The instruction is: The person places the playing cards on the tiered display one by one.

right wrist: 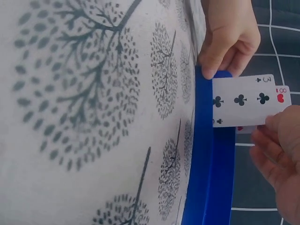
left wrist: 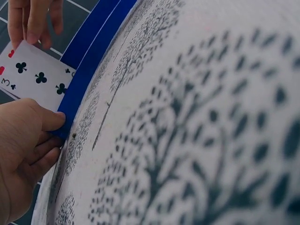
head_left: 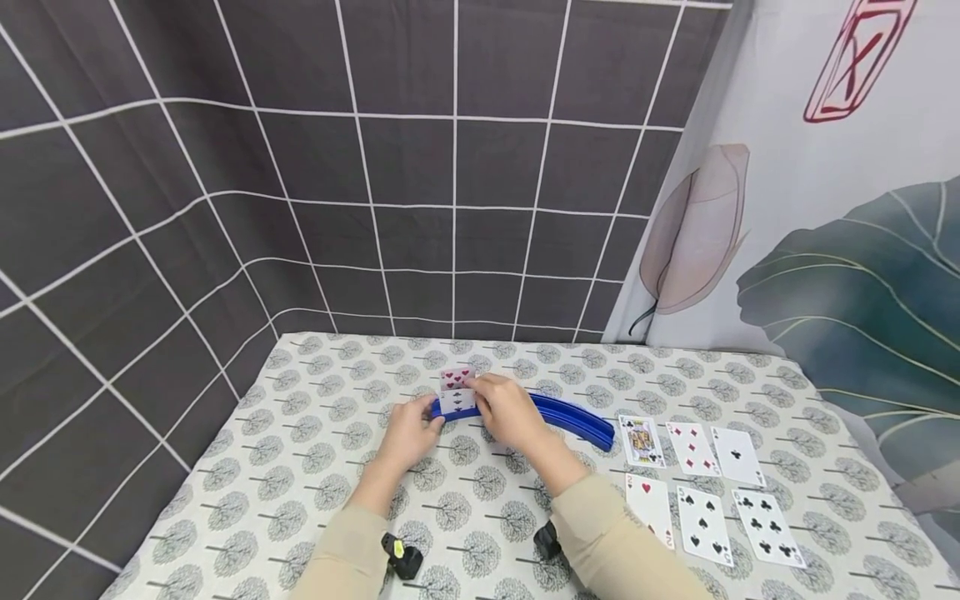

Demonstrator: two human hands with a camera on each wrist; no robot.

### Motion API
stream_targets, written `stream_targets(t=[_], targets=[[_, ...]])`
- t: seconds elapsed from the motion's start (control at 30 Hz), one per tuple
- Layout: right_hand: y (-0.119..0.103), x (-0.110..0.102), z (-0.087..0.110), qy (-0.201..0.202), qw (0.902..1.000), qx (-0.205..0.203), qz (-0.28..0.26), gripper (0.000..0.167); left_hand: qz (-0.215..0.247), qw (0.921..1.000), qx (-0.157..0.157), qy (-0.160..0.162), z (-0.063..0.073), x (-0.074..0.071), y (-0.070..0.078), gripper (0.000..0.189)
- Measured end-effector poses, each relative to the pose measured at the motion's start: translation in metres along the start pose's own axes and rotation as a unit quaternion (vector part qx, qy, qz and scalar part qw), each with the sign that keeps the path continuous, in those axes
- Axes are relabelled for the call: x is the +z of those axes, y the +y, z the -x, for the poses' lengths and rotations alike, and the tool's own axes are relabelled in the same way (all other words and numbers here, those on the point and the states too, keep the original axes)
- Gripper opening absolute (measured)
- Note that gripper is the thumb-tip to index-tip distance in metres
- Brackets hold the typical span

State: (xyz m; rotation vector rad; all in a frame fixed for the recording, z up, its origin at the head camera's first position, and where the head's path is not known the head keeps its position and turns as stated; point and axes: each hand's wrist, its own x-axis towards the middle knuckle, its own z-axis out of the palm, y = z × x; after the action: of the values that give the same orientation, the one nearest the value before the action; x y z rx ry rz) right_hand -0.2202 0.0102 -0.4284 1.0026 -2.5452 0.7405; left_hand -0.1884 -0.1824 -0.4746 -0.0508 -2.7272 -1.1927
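A curved blue card holder (head_left: 573, 419) lies near the far part of the table. My left hand (head_left: 408, 429) grips its left end, thumb on the front face, as the left wrist view shows. A three of clubs (right wrist: 241, 93) stands in the holder close beside that hand, its lower edge behind the front wall. Behind it rises an eight of hearts (head_left: 453, 379), mostly hidden in the right wrist view. My right hand (head_left: 510, 408) pinches the upper corner of the three of clubs, thumb in front and fingers behind.
Two rows of face-up cards lie at the right: a king (head_left: 641, 442), a diamond card (head_left: 692, 450) and an ace of clubs (head_left: 738, 457) behind a two of hearts (head_left: 649, 508), five of spades (head_left: 705, 525) and six of clubs (head_left: 768, 527). A dark gridded curtain (head_left: 405, 233) hangs beyond the table.
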Motion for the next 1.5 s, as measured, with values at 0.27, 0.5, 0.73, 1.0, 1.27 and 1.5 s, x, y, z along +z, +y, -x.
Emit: stream_targets(t=[0.27,0.5,0.73,1.0,1.27,1.5], targets=[[0.001,-0.003,0.01,-0.002,0.9997,0.016,-0.018,0.032,-0.002,1.0,-0.007,-0.004,0.0,0.001,0.0,0.043],[0.005,-0.011,0.02,-0.01,0.999,0.032,-0.03,0.031,-0.009,0.9997,-0.022,-0.008,0.001,0.0,0.0,0.046],[0.014,-0.02,0.027,-0.011,0.9977,0.052,-0.042,0.03,-0.015,0.9994,-0.027,-0.012,0.0,0.003,-0.003,0.046],[0.023,-0.031,0.033,0.001,0.9972,0.061,-0.044,0.027,-0.015,0.9991,-0.036,-0.016,0.0,0.002,-0.003,0.048],[0.031,-0.04,0.039,0.017,0.9971,0.062,-0.04,0.025,-0.021,0.9992,-0.03,-0.013,0.002,0.002,-0.005,0.048],[0.038,-0.052,0.045,0.036,0.9952,0.084,-0.037,0.025,-0.012,0.9994,-0.029,-0.012,0.003,0.0,-0.001,0.049]])
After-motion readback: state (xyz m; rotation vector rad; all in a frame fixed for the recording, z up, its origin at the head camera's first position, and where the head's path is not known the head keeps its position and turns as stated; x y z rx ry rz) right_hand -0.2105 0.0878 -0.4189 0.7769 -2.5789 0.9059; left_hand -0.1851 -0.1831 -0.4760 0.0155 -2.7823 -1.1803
